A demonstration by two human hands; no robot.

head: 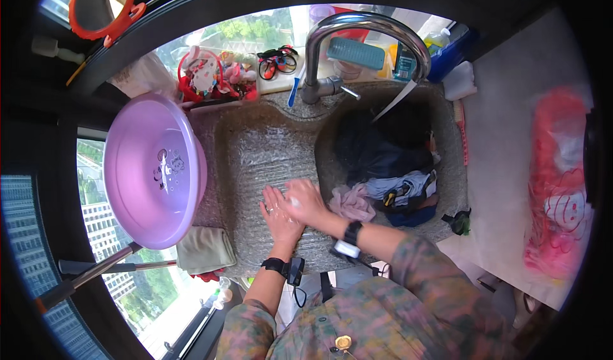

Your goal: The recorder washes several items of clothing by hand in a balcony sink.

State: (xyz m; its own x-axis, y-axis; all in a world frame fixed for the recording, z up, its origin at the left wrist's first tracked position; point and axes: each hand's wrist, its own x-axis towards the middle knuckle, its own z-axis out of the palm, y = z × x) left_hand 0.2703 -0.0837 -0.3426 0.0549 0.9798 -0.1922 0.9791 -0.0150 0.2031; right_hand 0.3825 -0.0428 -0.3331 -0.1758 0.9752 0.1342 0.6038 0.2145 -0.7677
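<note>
My left hand [280, 223] is held out over the ribbed washboard slope [258, 168] of a stone laundry sink. Its fingers are stretched out and look wet, with a little white foam on them. My right hand [306, 204] lies across it, touching its fingers, and has a white patch like suds on it. What may be under the right palm is hidden. In the basin [450, 178] to the right sits a heap of dark clothes [383, 144]. A pale pink cloth [352, 203] and a light blue garment [407, 187] lie at its near side.
Water [395, 102] runs from the chrome faucet [368, 20] onto the clothes. A purple plastic basin [139, 168] leans at the left, above a folded grey-green cloth [206, 250]. A pink brush [460, 130] lies on the right rim. Red plastic-wrapped goods [558, 182] rest on the counter.
</note>
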